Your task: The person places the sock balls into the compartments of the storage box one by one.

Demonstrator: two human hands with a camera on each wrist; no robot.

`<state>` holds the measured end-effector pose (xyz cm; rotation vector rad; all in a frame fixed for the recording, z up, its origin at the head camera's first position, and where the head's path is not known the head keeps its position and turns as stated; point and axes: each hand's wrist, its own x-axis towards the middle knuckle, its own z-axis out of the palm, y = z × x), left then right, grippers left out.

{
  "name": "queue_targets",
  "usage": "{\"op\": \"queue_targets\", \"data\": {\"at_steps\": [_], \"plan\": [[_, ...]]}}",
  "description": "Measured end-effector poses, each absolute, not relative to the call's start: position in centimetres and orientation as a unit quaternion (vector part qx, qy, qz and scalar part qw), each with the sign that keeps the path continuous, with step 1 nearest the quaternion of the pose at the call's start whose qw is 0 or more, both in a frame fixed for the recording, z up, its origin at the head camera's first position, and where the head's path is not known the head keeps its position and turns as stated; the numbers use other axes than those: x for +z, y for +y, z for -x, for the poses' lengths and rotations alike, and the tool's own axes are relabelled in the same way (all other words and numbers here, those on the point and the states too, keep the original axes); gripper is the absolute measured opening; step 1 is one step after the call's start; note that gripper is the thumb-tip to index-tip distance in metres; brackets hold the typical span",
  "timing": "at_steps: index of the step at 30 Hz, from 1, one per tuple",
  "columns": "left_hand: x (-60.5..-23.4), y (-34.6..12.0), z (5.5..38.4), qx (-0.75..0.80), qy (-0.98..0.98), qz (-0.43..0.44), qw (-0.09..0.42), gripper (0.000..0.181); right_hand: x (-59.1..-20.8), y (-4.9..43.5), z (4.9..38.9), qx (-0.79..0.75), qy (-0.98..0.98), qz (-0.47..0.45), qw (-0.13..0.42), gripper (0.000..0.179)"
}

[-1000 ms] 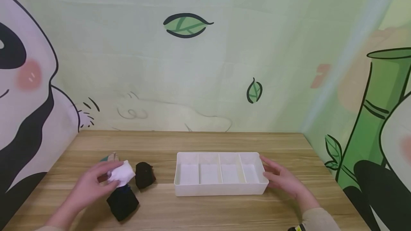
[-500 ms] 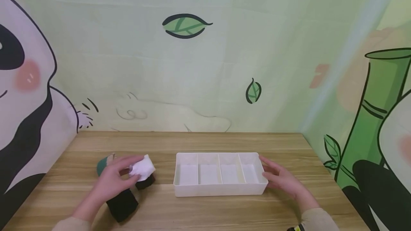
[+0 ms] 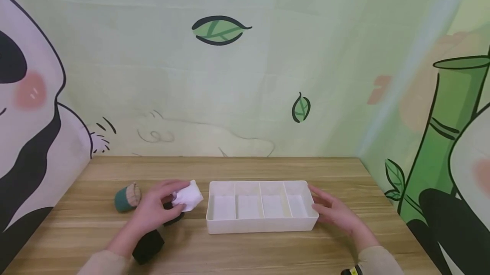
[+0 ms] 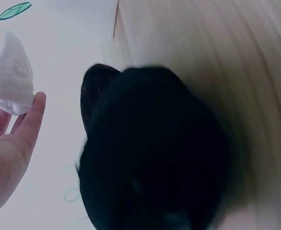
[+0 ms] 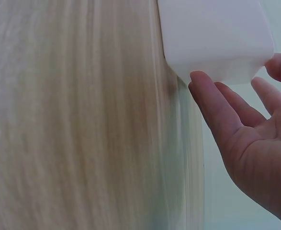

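My left hand [image 3: 155, 207] pinches a rolled-up white sock [image 3: 188, 196] between thumb and fingers, just left of a white divided box [image 3: 260, 226]. In the left wrist view the white sock [image 4: 12, 79] is at the fingertips, off the table. Below the hand lies a black rolled sock [image 3: 148, 247]; another black one [image 3: 174, 217] is mostly hidden behind the hand. A teal and beige rolled sock [image 3: 128, 197] lies to the hand's left. My right hand [image 3: 337, 215] touches the box's right end with its fingertips, fingers fairly straight, as the right wrist view also shows.
The box has several compartments side by side, with no items seen in them. It stands on a wooden table [image 3: 245, 253]. Behind the table's far edge is a printed backdrop [image 3: 237, 79] with leaves, pandas and bamboo.
My left hand has carried the white sock rightward toward the box, past the black socks, uncovering the teal and beige one. The right hand stays at the box's end.
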<state>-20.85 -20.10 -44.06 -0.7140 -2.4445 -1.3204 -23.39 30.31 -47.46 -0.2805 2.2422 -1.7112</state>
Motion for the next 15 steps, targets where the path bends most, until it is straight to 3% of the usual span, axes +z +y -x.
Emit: {"op": "queue_targets", "data": {"at_steps": [15], "plan": [[-44.3, -16.3, 22.0, -0.495, -0.819, 0.272, 0.1, 0.05, -47.0, 30.2, 23.2, -0.598, 0.781, 0.092, 0.157, 0.068]]}}
